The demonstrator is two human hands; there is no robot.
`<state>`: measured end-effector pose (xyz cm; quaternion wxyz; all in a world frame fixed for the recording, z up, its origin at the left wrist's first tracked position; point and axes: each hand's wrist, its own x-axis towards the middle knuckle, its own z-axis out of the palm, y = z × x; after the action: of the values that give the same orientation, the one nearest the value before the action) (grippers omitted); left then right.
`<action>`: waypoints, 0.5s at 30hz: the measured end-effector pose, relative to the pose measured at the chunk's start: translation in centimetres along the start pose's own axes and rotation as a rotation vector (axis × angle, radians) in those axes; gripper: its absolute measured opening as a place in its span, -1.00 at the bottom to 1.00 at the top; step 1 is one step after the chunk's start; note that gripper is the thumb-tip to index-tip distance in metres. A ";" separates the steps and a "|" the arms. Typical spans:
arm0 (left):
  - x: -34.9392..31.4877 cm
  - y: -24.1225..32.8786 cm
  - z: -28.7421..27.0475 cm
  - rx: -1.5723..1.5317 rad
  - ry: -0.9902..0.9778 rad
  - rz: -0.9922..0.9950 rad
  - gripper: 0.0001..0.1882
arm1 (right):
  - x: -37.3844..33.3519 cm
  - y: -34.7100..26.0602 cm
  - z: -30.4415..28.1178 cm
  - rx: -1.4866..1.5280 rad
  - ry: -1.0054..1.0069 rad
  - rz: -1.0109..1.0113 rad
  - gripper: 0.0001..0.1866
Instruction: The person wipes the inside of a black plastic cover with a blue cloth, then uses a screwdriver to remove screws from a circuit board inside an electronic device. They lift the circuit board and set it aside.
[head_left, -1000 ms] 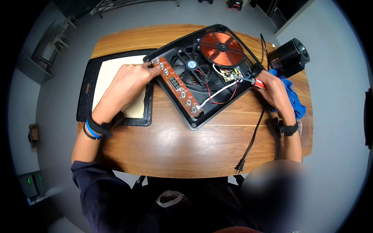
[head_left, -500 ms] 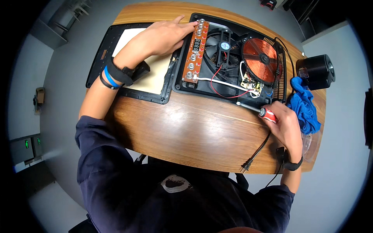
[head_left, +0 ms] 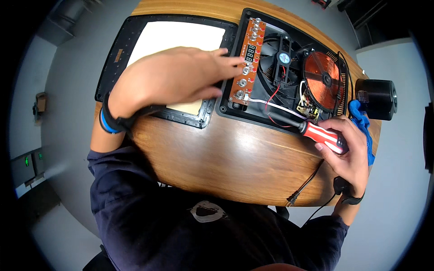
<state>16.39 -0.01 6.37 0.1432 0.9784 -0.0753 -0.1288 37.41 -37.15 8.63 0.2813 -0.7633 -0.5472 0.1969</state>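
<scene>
An opened induction cooker base (head_left: 221, 109) lies on the table, showing an orange control circuit board (head_left: 245, 83), a black fan (head_left: 270, 56) and a round copper coil (head_left: 318, 67). My left hand (head_left: 176, 74), a little blurred, reaches over the detached cooker cover (head_left: 118, 81), fingers outstretched at the circuit board's left edge; whether they touch it I cannot tell. In my right hand (head_left: 350, 147) is a red-and-white-handled screwdriver (head_left: 323, 135). Its shaft points left over the base's near edge, beside the red and white wires (head_left: 271, 104).
A black cylinder (head_left: 376, 99) stands at the table's right side, with a blue cloth (head_left: 361, 128) beside it. The power cord's plug (head_left: 293, 198) lies by the near table edge (head_left: 244, 198).
My left hand has come down toward me from the board's top end to its middle. The screwdriver has lifted with my right hand, its handle now more exposed. The view has shifted slightly.
</scene>
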 end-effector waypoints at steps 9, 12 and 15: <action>-3.5 -0.1 -0.1 -0.120 -0.174 0.135 -0.22 | 7.7 -5.4 -0.1 -0.194 0.075 -0.341 -0.69; -3.8 -0.7 0.2 -0.108 -0.093 0.198 -0.27 | 9.2 -6.6 0.0 -0.221 0.053 -0.374 -0.69; -3.8 -1.1 0.8 -0.118 -0.086 0.227 -0.32 | 10.0 -7.4 0.1 -0.223 0.008 -0.372 -0.70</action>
<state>12.66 1.49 6.21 0.2109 0.9471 -0.1838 -0.1576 35.20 -25.84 13.39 0.2287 -0.6762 -0.6961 0.0770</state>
